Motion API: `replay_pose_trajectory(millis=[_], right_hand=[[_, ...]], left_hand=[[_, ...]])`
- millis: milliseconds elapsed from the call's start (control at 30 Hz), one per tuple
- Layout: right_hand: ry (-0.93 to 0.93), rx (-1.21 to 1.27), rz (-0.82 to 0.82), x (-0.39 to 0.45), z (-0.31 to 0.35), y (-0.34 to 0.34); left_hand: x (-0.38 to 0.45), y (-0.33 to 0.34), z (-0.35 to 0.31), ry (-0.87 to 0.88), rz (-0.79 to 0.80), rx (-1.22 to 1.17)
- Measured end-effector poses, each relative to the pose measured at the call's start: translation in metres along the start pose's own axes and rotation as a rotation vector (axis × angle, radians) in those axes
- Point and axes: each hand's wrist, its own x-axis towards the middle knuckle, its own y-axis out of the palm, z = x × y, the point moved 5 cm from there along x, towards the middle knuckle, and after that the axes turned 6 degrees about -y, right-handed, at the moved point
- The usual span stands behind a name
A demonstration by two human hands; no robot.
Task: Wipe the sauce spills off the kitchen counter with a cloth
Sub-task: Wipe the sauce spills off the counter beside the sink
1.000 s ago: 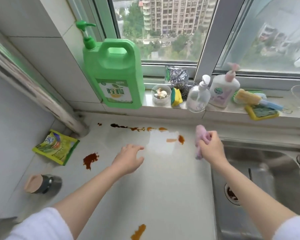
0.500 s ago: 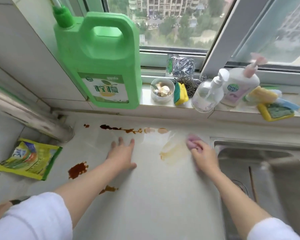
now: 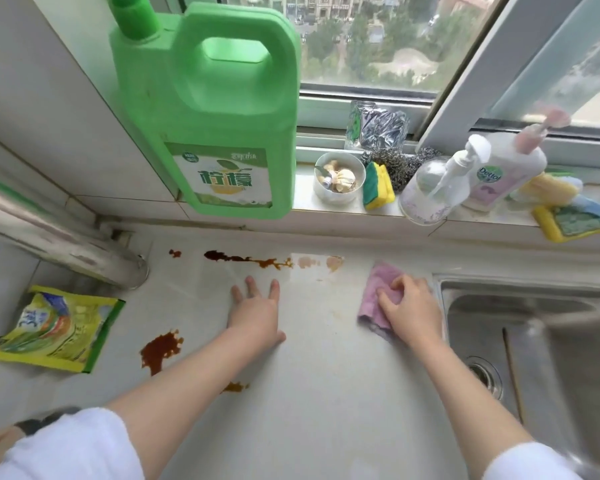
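A pink cloth [image 3: 374, 292] lies flat on the white counter [image 3: 326, 393] just left of the sink. My right hand [image 3: 409, 310] presses on it with curled fingers bunching the fabric. My left hand [image 3: 255, 315] rests flat on the counter with fingers spread. A dark brown sauce streak [image 3: 243, 259] runs along the back of the counter, fading to pale smears [image 3: 321, 263] toward the cloth. A brown sauce puddle [image 3: 160, 351] sits left of my left forearm, and a small spot [image 3: 234, 387] shows beside that forearm.
A big green detergent jug [image 3: 219, 109] stands on the sill [image 3: 347, 211], with a small bowl [image 3: 340, 181], sponges [image 3: 378, 190] and pump bottles [image 3: 433, 192]. A yellow-green packet [image 3: 56, 327] lies at the left. The steel sink [image 3: 541, 355] is on the right. A pipe [image 3: 66, 251] meets the back-left corner.
The cloth went from bunched and lifted in my right hand to pressed flat on the counter. The orange spot near the sink has been smeared away. My left hand slid forward.
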Motion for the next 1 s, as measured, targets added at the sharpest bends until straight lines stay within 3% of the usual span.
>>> replay_pose_trajectory(millis=[67,133,200,267,367,400,467,567,600,667,800,833,900,1000], right_hand=[[-0.072,-0.042,0.014,-0.021,0.039,0.022],[-0.288,-0.119,0.106,-0.047,0.069,0.050],[-0.411,-0.153,0.147,-0.054,0.064,0.053],[-0.286,-0.137,0.093,-0.030,0.027,0.032],[0.082,-0.140,-0.148,0.006,-0.021,-0.007],[0.115,-0.125,-0.190,0.008,-0.016,-0.007],[-0.051,-0.103,-0.170,-0.001,0.018,0.012],[-0.468,-0.110,0.028,-0.042,0.063,0.052],[-0.530,-0.088,0.078,-0.044,0.060,0.054],[-0.423,-0.009,0.064,-0.024,0.036,0.037],[0.307,0.164,-0.208,0.014,-0.026,-0.001],[0.398,0.187,-0.221,0.011,-0.017,0.001],[0.253,0.172,-0.168,0.002,0.028,0.017],[-0.360,0.077,0.121,-0.034,0.099,0.067]], left_hand=[[0.000,0.000,0.000,0.000,-0.003,-0.003],[0.001,0.000,0.001,0.001,-0.002,0.000],[-0.001,0.001,0.002,0.004,-0.003,-0.011],[-0.002,0.000,0.002,0.012,-0.018,-0.021],[-0.003,-0.001,0.002,0.008,-0.022,-0.033],[-0.004,0.000,0.003,0.005,-0.017,-0.041],[-0.004,-0.002,0.002,0.005,-0.021,-0.043],[-0.006,-0.004,0.003,0.015,-0.032,-0.036],[-0.008,-0.004,0.004,0.022,-0.040,-0.031],[-0.009,-0.004,0.010,0.056,-0.071,-0.041],[-0.013,-0.004,0.038,0.160,-0.163,-0.089],[-0.014,-0.005,0.047,0.163,-0.195,-0.070],[-0.015,-0.007,0.063,0.117,-0.241,-0.041],[-0.013,-0.006,0.072,0.081,-0.201,-0.087]])
